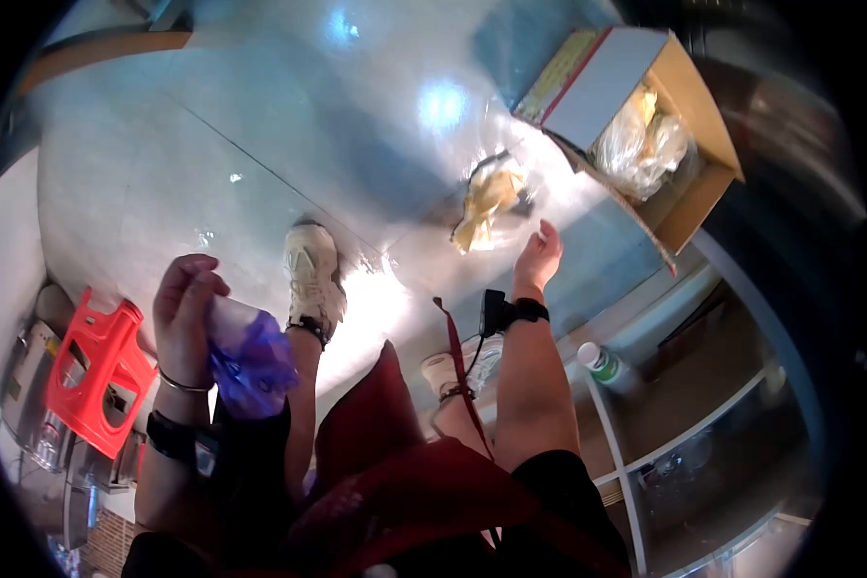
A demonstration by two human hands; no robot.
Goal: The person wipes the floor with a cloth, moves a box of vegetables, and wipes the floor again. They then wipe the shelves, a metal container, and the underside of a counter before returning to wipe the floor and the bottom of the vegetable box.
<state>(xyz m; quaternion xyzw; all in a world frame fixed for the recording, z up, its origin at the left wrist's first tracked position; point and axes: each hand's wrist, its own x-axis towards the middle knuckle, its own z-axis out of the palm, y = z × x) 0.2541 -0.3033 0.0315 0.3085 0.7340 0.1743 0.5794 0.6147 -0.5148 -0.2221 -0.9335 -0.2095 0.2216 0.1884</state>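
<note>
My left hand is closed around a crumpled purple plastic bag with a whitish part near the fingers. The bag hangs beside my left leg, above the floor. My right hand reaches out low over the floor with its fingers partly spread and nothing visible in them. Just beyond it lies a crumpled yellowish wrapper, apart from the fingertips. Beyond that to the right stands an open cardboard box, holding crumpled clear plastic with yellowish pieces.
A red plastic stool is at the left, beside assorted items. Shelving runs along the right, with a white bottle with a green label near its edge. A dark red apron hangs over my lap; small scraps dot the tiled floor.
</note>
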